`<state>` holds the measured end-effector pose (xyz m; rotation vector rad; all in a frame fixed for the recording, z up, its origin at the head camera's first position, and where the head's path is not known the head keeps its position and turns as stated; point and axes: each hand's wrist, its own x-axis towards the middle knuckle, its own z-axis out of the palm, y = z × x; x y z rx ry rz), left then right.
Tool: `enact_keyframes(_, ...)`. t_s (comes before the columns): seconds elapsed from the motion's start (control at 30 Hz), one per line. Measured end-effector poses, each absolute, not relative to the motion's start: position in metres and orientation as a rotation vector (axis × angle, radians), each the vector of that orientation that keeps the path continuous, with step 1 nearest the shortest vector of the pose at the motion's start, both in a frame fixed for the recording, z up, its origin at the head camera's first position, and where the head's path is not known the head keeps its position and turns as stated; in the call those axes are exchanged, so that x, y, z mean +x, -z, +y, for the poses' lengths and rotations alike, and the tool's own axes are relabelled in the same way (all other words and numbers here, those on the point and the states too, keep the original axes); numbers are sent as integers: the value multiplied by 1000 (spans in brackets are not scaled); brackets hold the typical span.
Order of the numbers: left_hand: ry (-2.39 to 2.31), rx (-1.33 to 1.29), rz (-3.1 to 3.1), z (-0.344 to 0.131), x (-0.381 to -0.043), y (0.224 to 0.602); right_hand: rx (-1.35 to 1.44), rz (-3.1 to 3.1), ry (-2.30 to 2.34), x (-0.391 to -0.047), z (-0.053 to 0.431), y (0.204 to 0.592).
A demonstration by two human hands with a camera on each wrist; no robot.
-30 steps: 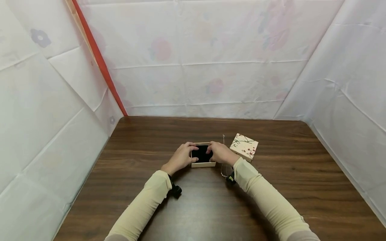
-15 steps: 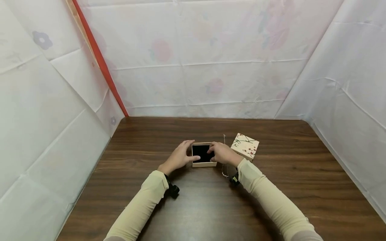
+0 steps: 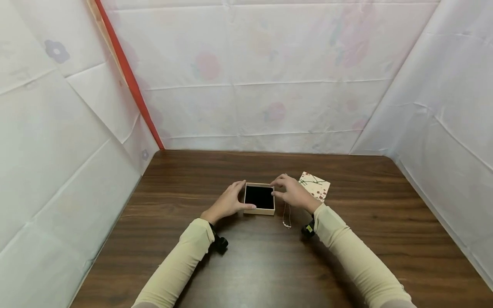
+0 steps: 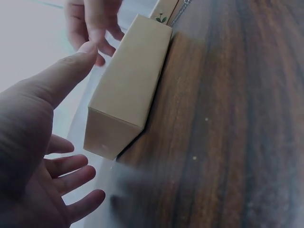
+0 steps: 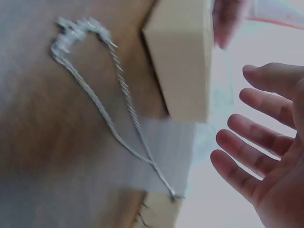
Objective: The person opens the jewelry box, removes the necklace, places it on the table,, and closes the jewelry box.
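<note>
A small cream box [image 3: 262, 211] with a black lining [image 3: 259, 196] sits open-topped on the table. My left hand [image 3: 226, 202] lies along its left side, thumb at the front rim and fingers loosely spread; in the left wrist view the thumb is close to the box's upper edge [image 4: 130, 71], and contact is unclear. Beside the right rim, my right hand [image 3: 293, 193] holds nothing, its fingers apart and relaxed in the right wrist view. Below that hand a thin necklace [image 5: 76, 34] lies stretched along the table, partly hidden by the hand in the head view.
A cream lid [image 3: 316, 188] printed with red blossoms and dark branches lies right of the box, partly behind my right hand. The brown wooden table [image 3: 185, 175] is bounded by white floral sheets [image 3: 246, 107] at the back and sides.
My right hand has drawn out of the box and moved right, off its rim. The left fingers have come out of the box to its left side. Necklace and lid stay put.
</note>
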<state>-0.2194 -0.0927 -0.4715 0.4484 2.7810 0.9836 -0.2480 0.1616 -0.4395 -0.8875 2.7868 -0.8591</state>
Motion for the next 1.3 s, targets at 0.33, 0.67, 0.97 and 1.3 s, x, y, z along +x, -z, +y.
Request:
enact_keyframes(0.33,-981,443,2738,-93,-220,476,-745,2800,871,-256,186,411)
enact_keyframes(0.67,-962,464,2735,-92,-220,474,-742,2840,841,-263,204,405)
enact_keyframes(0.97,-949,490,2744,-90,-219,475,-640,2834,787,-267,218,402)
enact_keyframes(1.3,-935,505,2744,-88,-220,474,-461,2786,536,-272,231,399)
